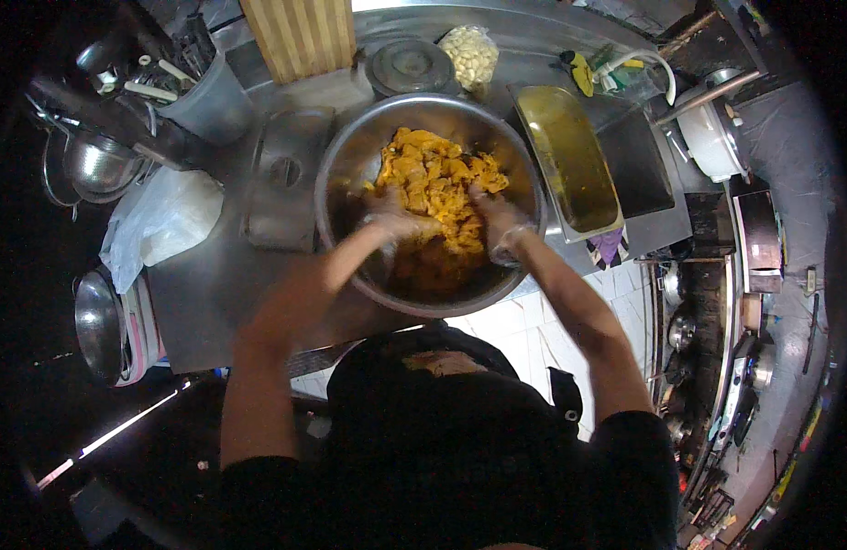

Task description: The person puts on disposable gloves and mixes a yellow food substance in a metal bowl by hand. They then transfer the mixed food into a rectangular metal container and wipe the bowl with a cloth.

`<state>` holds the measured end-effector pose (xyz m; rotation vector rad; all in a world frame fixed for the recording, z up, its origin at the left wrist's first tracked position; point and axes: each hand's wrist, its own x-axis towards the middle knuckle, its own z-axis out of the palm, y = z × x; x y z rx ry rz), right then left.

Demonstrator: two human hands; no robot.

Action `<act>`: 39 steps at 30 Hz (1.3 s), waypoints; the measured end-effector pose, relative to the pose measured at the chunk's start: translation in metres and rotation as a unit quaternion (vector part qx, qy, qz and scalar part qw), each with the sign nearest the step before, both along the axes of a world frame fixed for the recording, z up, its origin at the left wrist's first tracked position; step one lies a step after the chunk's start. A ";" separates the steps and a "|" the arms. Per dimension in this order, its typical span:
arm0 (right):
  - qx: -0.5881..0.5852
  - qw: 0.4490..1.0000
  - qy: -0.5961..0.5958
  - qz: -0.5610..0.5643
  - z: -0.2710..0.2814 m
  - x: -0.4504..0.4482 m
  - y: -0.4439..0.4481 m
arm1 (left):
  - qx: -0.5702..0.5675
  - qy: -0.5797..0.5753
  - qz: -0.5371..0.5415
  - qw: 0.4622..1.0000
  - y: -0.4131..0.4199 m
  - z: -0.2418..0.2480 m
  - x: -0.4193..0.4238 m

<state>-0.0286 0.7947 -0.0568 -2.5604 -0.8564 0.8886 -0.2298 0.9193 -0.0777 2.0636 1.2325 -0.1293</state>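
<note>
A wide stainless steel mixing bowl (337, 268) stands before me, holding a heap of orange-yellow coated meat pieces (430, 175). Both of my hands are inside it, in clear plastic gloves. From the left side, my left hand (396, 216) grips the heap, its thumb lying across the pieces. My right hand (496, 216) holds the heap's right side, with its glove loose at the wrist. Motion blurs both hands, and the coated pieces partly hide the fingertips. Orange sauce smears the bowl's near inner wall.
Right of the bowl sits a sauce-stained steel pan (568, 158), near a sink (636, 165). A lidded steel pan (286, 179) and a plastic bag (166, 213) lie left. Behind are a round lidded container (413, 65), a bag of pale cloves (470, 55) and a wooden cutting board (300, 38).
</note>
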 end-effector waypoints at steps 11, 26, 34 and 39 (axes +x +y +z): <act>0.292 0.788 0.527 -0.129 -0.025 -0.020 0.007 | 0.113 -0.277 0.039 0.954 -0.017 -0.055 0.024; 0.179 0.956 0.056 0.224 0.091 0.007 0.046 | 0.096 -0.111 -0.034 0.989 0.031 0.066 0.028; 0.268 0.861 0.409 0.143 0.019 0.071 0.040 | -0.342 -0.278 0.015 0.897 0.083 0.042 -0.006; 0.077 0.808 0.560 -0.168 0.066 0.004 0.054 | -0.360 -0.277 0.088 0.887 0.060 -0.026 0.015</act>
